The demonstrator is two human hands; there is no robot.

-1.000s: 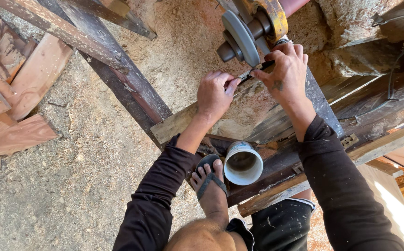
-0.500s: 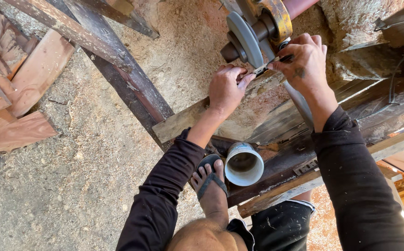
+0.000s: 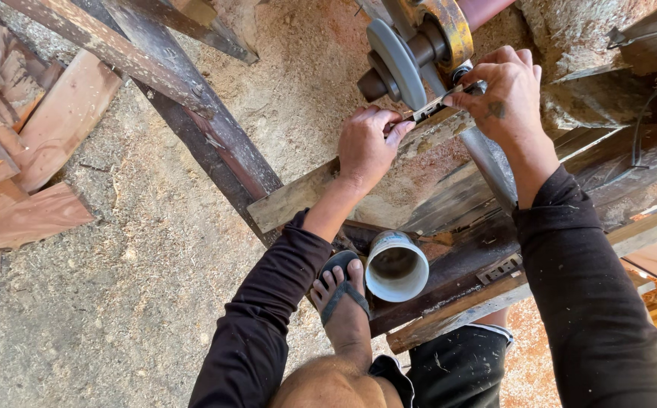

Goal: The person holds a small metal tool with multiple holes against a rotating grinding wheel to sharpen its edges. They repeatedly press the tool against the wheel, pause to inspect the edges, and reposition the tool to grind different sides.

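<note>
Sawdust covers the ground of this outdoor wood shop, with reddish offcut boards stacked at the left edge and dark weathered timber beams crossing a rough wooden frame below us. We are standing with one sandalled foot up on the frame, just beside a white plastic pipe section that sits open-end up.

At the upper edge of the frame, against the grey round grinding wheel on its yellow-housed motor, we hold a thin flat metal blade strip between both hands. Our left hand pinches the near end, fingers curled shut around it. Our right hand closes over the far end, fingers wrapped down over the strip beside the wheel's hub.

We judge the strip to be light, stiff and narrow, with edges that may be sharp, and likely to warm where it meets the stone. Holding it at both ends, by the flat faces and well clear of the wheel's rim, seems the safest hold; a grip at one end alone could let it chatter or twist. How much of its length lies hidden under our right hand we cannot tell.
</note>
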